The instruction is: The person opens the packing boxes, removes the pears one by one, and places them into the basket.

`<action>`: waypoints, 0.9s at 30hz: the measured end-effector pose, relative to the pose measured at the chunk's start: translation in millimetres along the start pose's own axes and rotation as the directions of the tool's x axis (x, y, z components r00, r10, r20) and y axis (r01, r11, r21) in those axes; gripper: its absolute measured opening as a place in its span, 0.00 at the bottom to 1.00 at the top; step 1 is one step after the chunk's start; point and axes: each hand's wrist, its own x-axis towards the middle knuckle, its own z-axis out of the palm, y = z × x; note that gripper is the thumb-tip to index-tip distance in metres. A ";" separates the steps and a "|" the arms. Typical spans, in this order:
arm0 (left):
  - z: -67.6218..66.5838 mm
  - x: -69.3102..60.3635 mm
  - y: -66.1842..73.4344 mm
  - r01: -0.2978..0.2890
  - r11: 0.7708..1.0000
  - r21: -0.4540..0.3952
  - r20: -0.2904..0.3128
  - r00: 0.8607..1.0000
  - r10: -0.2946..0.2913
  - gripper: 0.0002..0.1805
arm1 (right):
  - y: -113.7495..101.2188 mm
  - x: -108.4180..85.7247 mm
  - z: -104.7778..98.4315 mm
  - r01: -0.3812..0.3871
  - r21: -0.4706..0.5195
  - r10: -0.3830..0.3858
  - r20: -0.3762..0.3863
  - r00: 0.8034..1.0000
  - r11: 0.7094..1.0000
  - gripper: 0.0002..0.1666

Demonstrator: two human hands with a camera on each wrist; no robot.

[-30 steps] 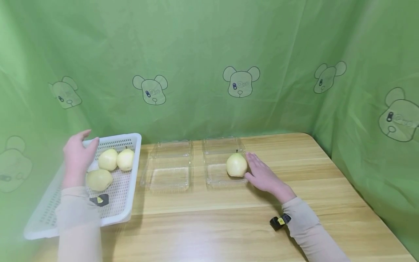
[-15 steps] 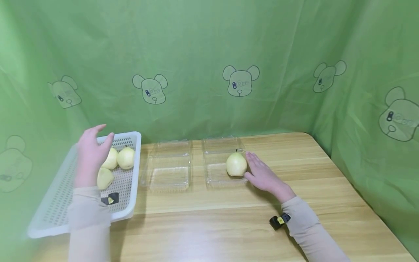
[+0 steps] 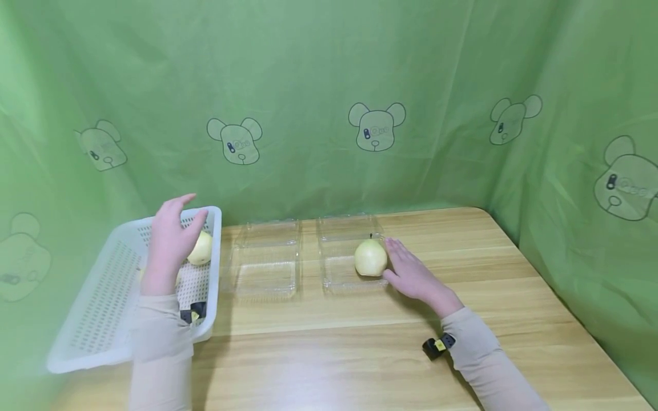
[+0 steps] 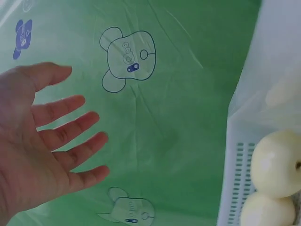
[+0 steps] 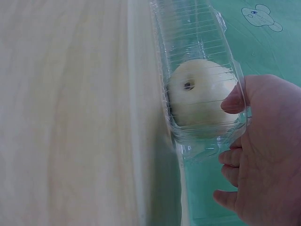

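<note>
My left hand (image 3: pixel 172 240) hovers over a white perforated basket (image 3: pixel 97 302), fingers spread and holding nothing. Under it are pears, one pear (image 3: pixel 200 248) plainly seen and others mostly covered by the hand and forearm. In the left wrist view two pears (image 4: pixel 277 162) show near the basket wall. My right hand (image 3: pixel 413 277) grips the right side wall of a clear plastic clamshell box (image 3: pixel 336 274), its thumb over the rim and the other fingers outside. A single pear (image 3: pixel 370 258), stem up, sits in that box beside the thumb.
A second clear clamshell box (image 3: pixel 267 277) stands with its lid raised between the basket and the right-hand box. All rest on a wooden table (image 3: pixel 308 354). Green curtains (image 3: pixel 308 68) with bear-head prints enclose the back and sides.
My left hand has moved to the right across the basket, fingers still spread, now covering pears that showed before. My right hand, the boxes and the pear there have stayed put.
</note>
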 end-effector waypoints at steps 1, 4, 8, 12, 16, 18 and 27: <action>1.2 -0.2 1.5 -0.003 1.000 -0.004 0.002 1.000 0.003 0.28 | 0.0 -0.3 -0.2 0.002 -0.001 -0.002 -0.001 1.000 1.000 0.44; 4.0 -0.6 4.5 -0.008 1.000 -0.006 0.007 1.000 0.008 0.28 | -0.2 -0.7 -0.8 0.004 -0.004 -0.004 -0.004 1.000 1.000 0.44; 5.9 -0.9 6.2 -0.006 1.000 -0.001 0.015 1.000 0.006 0.28 | 0.2 -0.3 -0.6 0.006 0.002 -0.006 -0.003 1.000 1.000 0.44; 6.2 -1.4 7.5 -0.008 1.000 0.008 0.016 1.000 0.008 0.28 | 0.9 0.2 0.0 0.004 0.003 -0.004 0.002 1.000 1.000 0.44; 4.9 -1.0 10.0 -0.028 1.000 0.010 0.013 1.000 0.028 0.28 | 1.4 0.4 0.3 0.003 0.003 -0.003 0.003 1.000 1.000 0.44; 3.8 -0.8 12.5 -0.038 0.999 0.012 0.016 0.999 0.037 0.28 | 1.4 0.4 0.2 0.004 0.006 -0.004 0.003 1.000 1.000 0.44; 9.1 -1.2 32.6 -0.068 0.998 -0.009 0.030 0.997 0.068 0.28 | -0.6 0.2 -1.8 0.013 0.012 -0.013 -0.012 1.000 1.000 0.43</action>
